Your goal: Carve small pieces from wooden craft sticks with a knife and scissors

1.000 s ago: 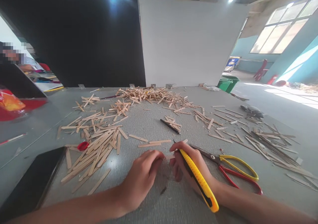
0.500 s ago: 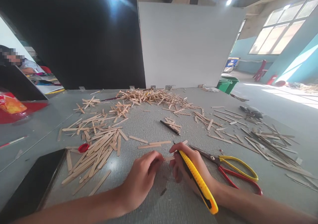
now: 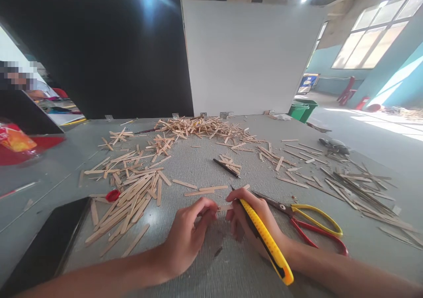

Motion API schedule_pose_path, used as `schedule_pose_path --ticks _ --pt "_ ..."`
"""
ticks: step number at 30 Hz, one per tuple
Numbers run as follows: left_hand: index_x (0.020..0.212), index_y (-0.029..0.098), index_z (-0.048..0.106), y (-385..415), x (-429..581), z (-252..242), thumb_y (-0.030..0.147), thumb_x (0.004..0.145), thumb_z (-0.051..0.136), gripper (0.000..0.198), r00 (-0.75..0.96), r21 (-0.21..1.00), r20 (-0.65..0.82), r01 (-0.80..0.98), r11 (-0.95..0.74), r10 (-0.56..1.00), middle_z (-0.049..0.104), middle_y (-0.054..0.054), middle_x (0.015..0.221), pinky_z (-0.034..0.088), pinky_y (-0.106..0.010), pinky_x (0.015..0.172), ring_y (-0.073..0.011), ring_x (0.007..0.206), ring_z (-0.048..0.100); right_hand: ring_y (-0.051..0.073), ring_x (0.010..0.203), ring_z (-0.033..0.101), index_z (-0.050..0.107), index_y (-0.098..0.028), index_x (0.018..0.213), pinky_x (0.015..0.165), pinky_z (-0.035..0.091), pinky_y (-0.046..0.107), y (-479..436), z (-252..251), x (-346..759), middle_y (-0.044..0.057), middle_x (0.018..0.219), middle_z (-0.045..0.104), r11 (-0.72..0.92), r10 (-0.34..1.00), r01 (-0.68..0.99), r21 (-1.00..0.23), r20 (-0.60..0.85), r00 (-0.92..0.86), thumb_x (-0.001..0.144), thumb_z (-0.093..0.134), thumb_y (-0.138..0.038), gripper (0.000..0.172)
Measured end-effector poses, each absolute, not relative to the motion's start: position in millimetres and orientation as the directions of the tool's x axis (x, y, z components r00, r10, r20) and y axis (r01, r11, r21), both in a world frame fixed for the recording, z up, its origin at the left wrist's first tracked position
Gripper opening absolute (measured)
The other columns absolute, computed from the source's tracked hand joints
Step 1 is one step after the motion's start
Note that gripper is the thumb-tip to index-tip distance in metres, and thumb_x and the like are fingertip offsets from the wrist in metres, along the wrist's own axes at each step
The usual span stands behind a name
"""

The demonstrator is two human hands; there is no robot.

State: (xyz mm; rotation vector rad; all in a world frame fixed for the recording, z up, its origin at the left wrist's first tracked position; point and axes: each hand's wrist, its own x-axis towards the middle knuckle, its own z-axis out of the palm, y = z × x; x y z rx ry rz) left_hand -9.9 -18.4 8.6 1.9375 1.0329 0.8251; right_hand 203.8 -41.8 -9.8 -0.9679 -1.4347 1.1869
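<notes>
A small wooden craft stick (image 3: 224, 208) spans the gap between my two hands, low over the grey table. My left hand (image 3: 191, 232) pinches its left end between thumb and fingertips. In my right hand (image 3: 253, 221) lies a yellow and black utility knife (image 3: 266, 240), its handle slanting down toward me and its tip pointing away. The fingers of that hand also meet the stick's right end, partly hidden from view. Just beyond my hands, a few loose sticks (image 3: 213, 188) lie flat. Scissors (image 3: 306, 216) with one yellow and one red handle rest right of my right hand.
Piled craft sticks (image 3: 132, 207) spread on the left, beside a red cap (image 3: 113, 195) and a dark phone (image 3: 46, 240). A black pen (image 3: 226, 168) lies ahead. Thin strips (image 3: 360, 192) are scattered right. Black (image 3: 115, 55) and white (image 3: 247, 55) panels stand behind. A person (image 3: 20, 80) sits far left.
Both hands hold nearly the same pose around the stick. The knife's handle end has shifted slightly to the right, and the whole view has moved a little.
</notes>
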Motion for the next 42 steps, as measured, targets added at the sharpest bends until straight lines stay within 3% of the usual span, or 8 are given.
schedule_pose_path --ticks 6,8,11,13,20,31,37,42 --pt "0.096 0.024 0.069 -18 -8 9 0.040 0.112 0.052 0.028 0.436 0.868 0.187 0.347 -0.356 0.880 0.073 0.001 0.080 0.049 -0.020 0.060 -0.0151 0.074 0.068 0.011 0.052 0.063 0.058 -0.024 0.110 0.048 0.052 0.020 -45 -4 204 -0.003 0.073 0.067 0.257 0.951 0.002 -0.966 0.253 -0.178 0.110 0.052 -0.032 0.010" --pt "0.100 0.025 0.071 -17 -7 8 0.039 0.111 0.055 0.024 0.428 0.875 0.195 0.332 -0.354 0.883 0.078 0.000 0.088 0.055 -0.021 0.065 -0.0164 0.082 0.074 0.011 0.054 0.063 0.058 -0.025 0.110 0.051 0.052 0.021 -44 -4 204 -0.003 0.073 0.068 0.280 0.947 0.016 -0.960 0.274 -0.165 0.107 0.057 -0.026 0.004" --pt "0.115 0.028 0.069 -16 -7 4 0.035 0.107 0.061 0.013 0.398 0.884 0.212 0.311 -0.349 0.892 0.082 -0.003 0.109 0.062 -0.027 0.083 -0.0199 0.104 0.078 0.011 0.057 0.064 0.059 -0.026 0.109 0.056 0.052 0.021 -43 -3 204 -0.004 0.074 0.069 0.315 0.939 0.034 -0.948 0.307 -0.153 0.101 0.062 -0.017 0.012" --pt "0.121 0.029 0.066 -16 -8 1 0.033 0.106 0.064 0.016 0.378 0.888 0.219 0.305 -0.345 0.899 0.082 -0.004 0.116 0.064 -0.030 0.088 -0.0217 0.111 0.078 0.012 0.059 0.065 0.058 -0.026 0.109 0.057 0.053 0.022 -43 -1 205 -0.004 0.074 0.069 0.325 0.936 0.038 -0.945 0.316 -0.153 0.100 0.061 -0.016 0.014" --pt "0.121 0.030 0.065 -15 -9 -1 0.035 0.105 0.066 0.017 0.377 0.888 0.216 0.307 -0.341 0.901 0.082 -0.004 0.110 0.066 -0.028 0.076 -0.0221 0.103 0.080 0.013 0.062 0.063 0.058 -0.026 0.109 0.060 0.053 0.023 -45 2 207 -0.005 0.071 0.068 0.345 0.926 0.046 -0.938 0.332 -0.181 0.094 0.063 -0.011 0.022" --pt "0.115 0.028 0.068 -16 -9 4 0.028 0.102 0.069 0.013 0.443 0.852 0.233 0.337 -0.402 0.866 0.080 -0.001 0.105 0.062 -0.028 0.084 -0.0203 0.100 0.077 0.015 0.065 0.066 0.062 -0.027 0.112 0.060 0.052 0.024 -42 1 207 -0.006 0.073 0.064 0.383 0.912 0.060 -0.922 0.366 -0.186 0.091 0.067 -0.012 0.026" --pt "0.109 0.027 0.068 -15 -7 7 0.033 0.107 0.060 0.010 0.449 0.835 0.254 0.345 -0.428 0.857 0.079 -0.001 0.098 0.059 -0.026 0.076 -0.0194 0.091 0.076 0.015 0.061 0.064 0.061 -0.027 0.113 0.059 0.051 0.024 -42 0 207 -0.008 0.065 0.059 0.385 0.904 0.030 -0.922 0.370 -0.212 0.093 0.063 -0.014 0.023" --pt "0.105 0.026 0.070 -15 -5 12 0.030 0.108 0.057 0.014 0.473 0.832 0.256 0.336 -0.441 0.843 0.080 -0.001 0.099 0.057 -0.027 0.082 -0.0189 0.093 0.076 0.014 0.060 0.062 0.061 -0.026 0.112 0.058 0.048 0.025 -43 -1 207 -0.008 0.065 0.060 0.395 0.896 0.021 -0.918 0.380 -0.227 0.092 0.067 -0.019 0.022"
